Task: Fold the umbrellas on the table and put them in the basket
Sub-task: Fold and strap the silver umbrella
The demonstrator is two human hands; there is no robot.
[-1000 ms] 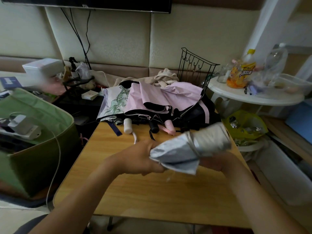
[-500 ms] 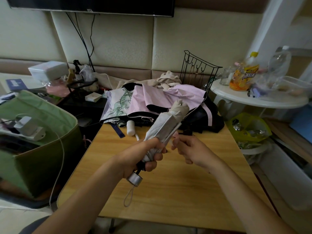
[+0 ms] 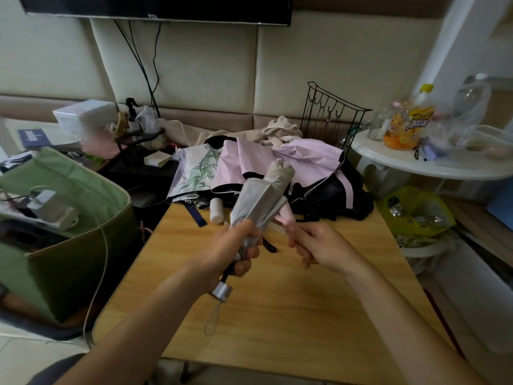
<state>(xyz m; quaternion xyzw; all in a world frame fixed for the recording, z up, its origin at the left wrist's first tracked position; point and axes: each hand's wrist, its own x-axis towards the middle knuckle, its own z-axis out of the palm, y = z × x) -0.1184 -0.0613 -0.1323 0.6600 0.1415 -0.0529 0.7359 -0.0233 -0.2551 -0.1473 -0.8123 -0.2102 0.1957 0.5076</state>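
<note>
My left hand [image 3: 236, 250] grips a folded grey-silver umbrella [image 3: 259, 200] near its handle, tip pointing up and away, above the wooden table [image 3: 291, 315]. Its silver handle cap and wrist loop hang below my fist. My right hand [image 3: 313, 247] pinches the umbrella's closing strap at the canopy's right side. Several unfolded umbrellas [image 3: 249, 165], pink, black and one with a green print, lie heaped at the table's far edge, their handles pointing toward me. A green fabric basket [image 3: 83, 245] stands left of the table.
The basket holds a white power adapter [image 3: 52, 208] and cable. A black wire rack [image 3: 330, 115] stands behind the heap. A round white side table [image 3: 433, 165] with bottles is at the right, a bin with a yellow-green bag [image 3: 416, 215] beneath it.
The grey umbrella went from lying crosswise between both hands to standing tip-up in my left hand. My right hand left the canopy and now pinches the strap.
</note>
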